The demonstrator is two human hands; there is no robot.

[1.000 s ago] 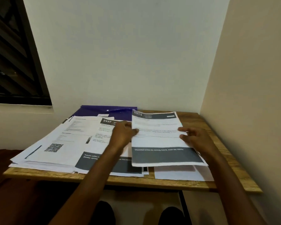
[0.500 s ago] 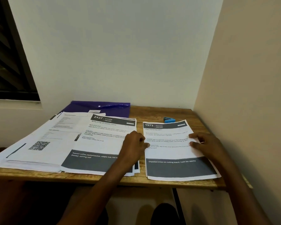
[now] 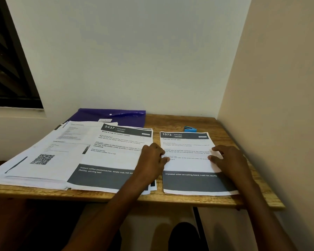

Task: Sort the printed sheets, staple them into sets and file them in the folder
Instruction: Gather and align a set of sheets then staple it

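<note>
The sheet headed 1573 (image 3: 188, 160) lay flat on the wooden table (image 3: 170, 122) at lower right of the frame, apart from the main spread of printed sheets (image 3: 62, 151) at lower left, whose top page was headed 2437 (image 3: 116, 151). The left hand (image 3: 150, 162) rested at the 1573 sheet's left edge with its fingers curled; whether it pinched that edge or only pressed on it could not be determined. The right hand (image 3: 227, 160) lay on the sheet's right side with loosely bent fingers pressing down, grasping nothing. The purple folder (image 3: 116, 116) sat at upper centre against the wall, partly under the spread. A blue stapler (image 3: 190, 128) lay just beyond the 1573 sheet's top edge.

Probable faults from this state:

1. Slippage. The 1573 sheet's near edge lay close to the table's front edge. A drag of either hand toward the body would likely carry it off the table.
2. Mis-sorting. The left forearm crossed the lower right corner of the 2437 page. Withdrawal could shift that page and the sheets under it.
3. Creasing. Opposed inward pressure from both hands could buckle the sheet.
4. Folder access. Pulling the folder free would likely disturb the sheets overlapping it.
</note>
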